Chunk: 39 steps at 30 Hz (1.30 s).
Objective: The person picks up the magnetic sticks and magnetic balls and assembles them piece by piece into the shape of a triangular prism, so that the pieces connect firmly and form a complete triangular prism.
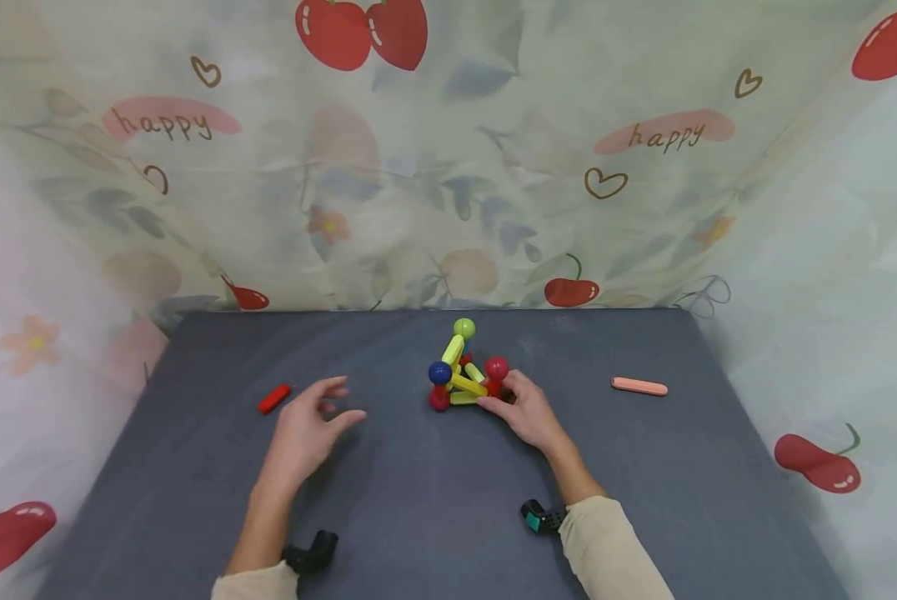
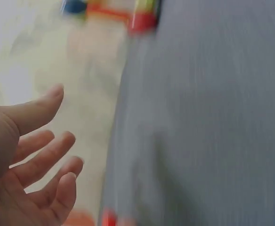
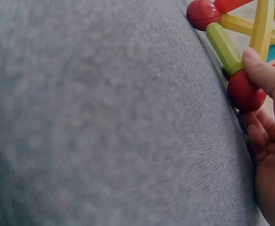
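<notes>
A frame of magnetic building sticks and balls (image 1: 469, 384) stands mid-table, with yellow, green and red sticks. A light green ball (image 1: 464, 328) tops it, a dark blue ball (image 1: 439, 372) is at its left, and a raised red ball (image 1: 497, 367) at its right. My right hand (image 1: 527, 412) holds the frame's right corner; in the right wrist view the thumb (image 3: 264, 73) lies by a lower red ball (image 3: 246, 92), with fingers on its other side. My left hand (image 1: 306, 433) hovers left of the frame, fingers loosely bent, holding nothing.
A loose red stick (image 1: 274, 398) lies just beyond my left hand. Off to the right is a pink stick (image 1: 639, 386). The dark grey tabletop (image 1: 433, 517) meets a printed cloth (image 1: 418, 225) at its back edge.
</notes>
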Available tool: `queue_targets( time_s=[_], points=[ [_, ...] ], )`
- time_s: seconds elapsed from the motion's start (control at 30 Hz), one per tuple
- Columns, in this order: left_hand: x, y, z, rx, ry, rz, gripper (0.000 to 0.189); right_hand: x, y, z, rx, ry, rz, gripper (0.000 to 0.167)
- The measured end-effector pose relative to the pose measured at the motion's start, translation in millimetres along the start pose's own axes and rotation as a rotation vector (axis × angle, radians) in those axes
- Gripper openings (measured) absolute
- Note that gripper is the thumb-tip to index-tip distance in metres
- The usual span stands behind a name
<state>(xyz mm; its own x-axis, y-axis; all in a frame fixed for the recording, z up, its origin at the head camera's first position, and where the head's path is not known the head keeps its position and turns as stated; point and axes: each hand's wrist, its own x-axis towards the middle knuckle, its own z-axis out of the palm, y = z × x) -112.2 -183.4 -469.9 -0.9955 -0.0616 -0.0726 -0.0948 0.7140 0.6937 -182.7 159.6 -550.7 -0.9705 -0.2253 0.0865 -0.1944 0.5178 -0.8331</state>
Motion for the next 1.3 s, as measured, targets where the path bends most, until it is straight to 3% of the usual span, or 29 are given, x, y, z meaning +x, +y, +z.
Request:
queue_targets(
  time_s=[0.1, 0.23, 0.37, 0.47, 0.53, 0.6, 0.73, 0.83, 0.97, 1.1, 1.3],
  points=[
    [-15.8, -33.1, -25.1, 0.020, 0.047, -0.086, 0.072, -1.3, -1.1, -1.3, -0.001, 0.001, 0.003, 0.026],
    [-28.7, -66.6, -35.0, 0.048, 0.015, -0.190, 0.075, -1.7, -0.8, -1.0, 0.009, 0.007, 0.020, 0.025],
    [-31.3, -81.9, -30.1, 0.111, -0.008, -0.234, 0.066, -2.8, 2.2, -0.5, 0.014, 0.004, 0.009, 0.024],
    [-26.9, -80.7, -25.6, 0.152, -0.006, -0.202, 0.053, -4.8, 5.5, -1.9, 0.001, 0.010, 0.010, 0.024],
    [-21.2, -72.7, -23.1, 0.143, 0.014, -0.147, 0.051, -5.8, 6.3, -3.0, -0.019, 0.013, 0.009, 0.025],
    [-13.8, -55.0, -22.1, 0.089, 0.032, -0.070, 0.053, -6.1, 6.3, -3.5, -0.030, 0.011, 0.010, 0.025],
    [5.5, 4.9, -15.0, -0.027, 0.065, 0.100, 0.046, -4.2, 3.7, -2.9, -0.037, 0.005, -0.006, 0.026],
    [17.4, 54.0, -1.6, -0.083, 0.048, 0.227, 0.038, -2.0, 1.6, -1.0, -0.033, -0.011, -0.013, 0.025],
    [28.4, 98.3, 24.6, -0.116, 0.009, 0.374, 0.035, 0.9, -0.1, 2.1, -0.014, -0.034, 0.000, 0.022],
    [38.1, 114.7, 47.2, -0.069, 0.008, 0.450, 0.031, 3.1, 0.4, 2.4, 0.005, -0.036, 0.003, 0.023],
    [49.6, 111.0, 69.8, 0.018, 0.039, 0.487, 0.024, 0.5, 2.4, -2.4, 0.003, -0.017, 0.014, 0.026]
  ],
)
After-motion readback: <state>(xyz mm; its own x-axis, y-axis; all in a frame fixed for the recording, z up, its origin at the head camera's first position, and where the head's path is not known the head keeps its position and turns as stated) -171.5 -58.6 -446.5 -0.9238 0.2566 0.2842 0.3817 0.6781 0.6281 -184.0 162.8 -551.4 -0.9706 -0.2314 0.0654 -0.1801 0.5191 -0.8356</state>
